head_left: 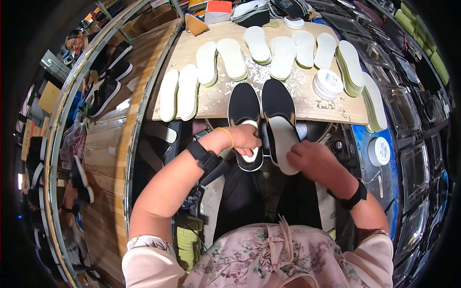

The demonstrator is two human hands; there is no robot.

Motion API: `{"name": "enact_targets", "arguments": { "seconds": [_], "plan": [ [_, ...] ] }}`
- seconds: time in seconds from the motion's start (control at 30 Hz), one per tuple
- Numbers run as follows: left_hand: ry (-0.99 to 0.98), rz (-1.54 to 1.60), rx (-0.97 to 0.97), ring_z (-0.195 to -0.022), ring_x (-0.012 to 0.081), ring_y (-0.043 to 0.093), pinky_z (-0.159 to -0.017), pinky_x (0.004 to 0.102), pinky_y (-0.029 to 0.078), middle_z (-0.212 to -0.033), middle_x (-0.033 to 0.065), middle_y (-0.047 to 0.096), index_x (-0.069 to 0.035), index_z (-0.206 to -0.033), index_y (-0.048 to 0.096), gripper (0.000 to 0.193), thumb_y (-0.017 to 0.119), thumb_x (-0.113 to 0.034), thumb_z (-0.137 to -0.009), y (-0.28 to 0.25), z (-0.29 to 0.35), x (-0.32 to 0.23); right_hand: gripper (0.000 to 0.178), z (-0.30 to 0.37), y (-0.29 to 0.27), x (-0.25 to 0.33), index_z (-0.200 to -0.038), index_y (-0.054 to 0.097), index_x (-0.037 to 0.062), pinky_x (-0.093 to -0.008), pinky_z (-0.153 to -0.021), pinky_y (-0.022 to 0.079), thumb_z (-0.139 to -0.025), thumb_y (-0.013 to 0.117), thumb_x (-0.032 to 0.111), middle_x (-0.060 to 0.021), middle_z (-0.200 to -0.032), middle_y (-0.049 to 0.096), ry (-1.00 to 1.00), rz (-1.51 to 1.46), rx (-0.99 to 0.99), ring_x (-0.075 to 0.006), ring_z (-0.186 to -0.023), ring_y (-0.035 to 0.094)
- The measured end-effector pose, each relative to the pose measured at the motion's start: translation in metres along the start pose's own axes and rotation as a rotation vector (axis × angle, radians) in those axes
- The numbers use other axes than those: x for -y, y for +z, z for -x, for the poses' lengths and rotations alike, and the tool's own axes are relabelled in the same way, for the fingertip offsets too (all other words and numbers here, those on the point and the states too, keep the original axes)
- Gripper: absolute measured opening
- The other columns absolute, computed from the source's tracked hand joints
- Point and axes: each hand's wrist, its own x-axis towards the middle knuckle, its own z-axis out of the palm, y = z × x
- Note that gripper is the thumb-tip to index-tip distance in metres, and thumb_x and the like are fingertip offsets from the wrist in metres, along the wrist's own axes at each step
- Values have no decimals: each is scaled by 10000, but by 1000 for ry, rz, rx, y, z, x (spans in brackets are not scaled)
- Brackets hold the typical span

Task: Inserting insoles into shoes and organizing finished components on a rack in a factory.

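Note:
Two black slip-on shoes with white soles lie side by side, toes pointing away from me: the left shoe (244,102) and the right shoe (277,95). My left hand (244,137) is in the opening of the left shoe, its fingers curled onto a white insole (249,157) that lies inside. Part of that insole is hidden under the hand. At the right shoe, another white insole (282,137) has its front part in the opening, while its heel end sticks out over the shoe's back. My right hand (314,161) pinches this insole near the heel.
Stacks of pale insoles (206,62) stand along the wooden board (307,108), with white scraps among them. Round white containers (328,83) sit at the right. A metal-edged rack (108,168) with shoes runs along the left, with a person beyond it. Clear-fronted boxes (410,177) line the right.

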Motion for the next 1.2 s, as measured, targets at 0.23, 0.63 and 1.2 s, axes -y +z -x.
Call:
{"name": "enact_targets", "arguments": {
  "seconds": [0.23,0.63,1.2],
  "plan": [
    [-46,118,-290,-563,180,629,-463,244,508,-689,127,598,101,-859,547,577,518,-475,-824,15,7,-20,135,-29,26,-18,-765,547,91,-317,-574,461,-636,586,96,-65,-758,528,171,76,-171,-211,-717,562],
    [23,-213,-829,-854,410,579,-784,437,460,-864,290,590,87,-865,593,457,508,-360,-814,40,-23,-26,57,-17,23,-22,-732,553,91,-324,-576,444,-682,555,120,-56,-726,517,116,106,23,-211,-717,563],
    [341,-15,-952,-776,402,581,-686,466,454,-776,248,591,33,-869,535,215,494,-152,-767,61,-59,1,94,-42,44,-24,-739,628,120,-360,-714,451,-734,537,140,-61,-758,620,10,-55,303,-266,-753,588]
  ]
}}
